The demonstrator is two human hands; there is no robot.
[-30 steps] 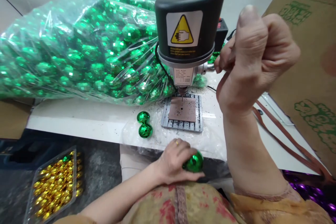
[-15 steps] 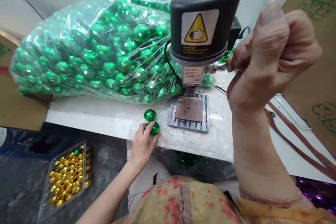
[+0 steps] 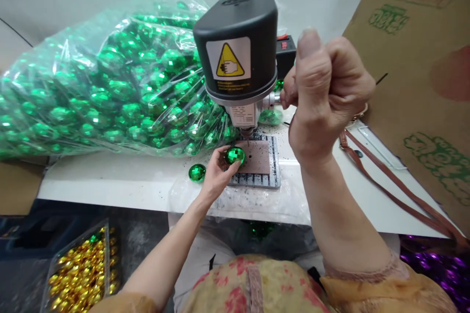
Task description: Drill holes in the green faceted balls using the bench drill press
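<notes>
My left hand [image 3: 219, 172] grips a shiny green ball [image 3: 235, 156] between thumb and fingers, over the left part of the brown pad [image 3: 260, 164] on the slotted metal base plate [image 3: 273, 176]. Another green ball [image 3: 197, 172] rests on the table left of that hand. Above the plate is the black-topped drill press [image 3: 237, 49] with a yellow warning label. My right hand [image 3: 326, 93] is closed at the press's right side, its fingers around the metal lever [image 3: 272, 100]. Dark shavings are scattered on the plate.
A big clear bag of green balls [image 3: 121, 88] fills the table's left and back. Brown straps [image 3: 389, 186] lie at right beside a cardboard box [image 3: 418, 58]. Below left, a clear tray holds gold balls [image 3: 79, 274]; purple ones [image 3: 433, 266] are at lower right.
My left hand has lifted one green ball off the table and carried it right, over the pad. The other ball stays on the table. The view has shifted; my right hand remains at the lever.
</notes>
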